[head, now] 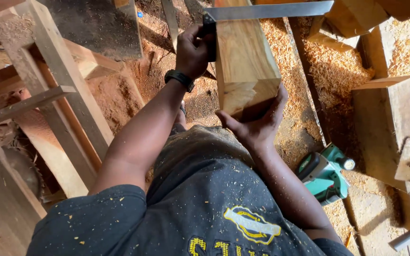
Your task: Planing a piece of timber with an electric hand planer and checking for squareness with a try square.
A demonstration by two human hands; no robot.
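A thick pale wooden beam (243, 57) points toward me with its cut end near my chest. My right hand (257, 123) cups that end from below and holds it up. My left hand (193, 50), with a dark watch on the wrist, grips the black stock of a try square (266, 10) against the beam's left side. The square's steel blade lies flat across the beam's top face and sticks out to the right.
A green power tool (326, 173) lies on the floor at the right among wood shavings (328, 71). More timber blocks (395, 109) sit at the right. A wooden frame of rails (58, 95) stands at the left over red dirt.
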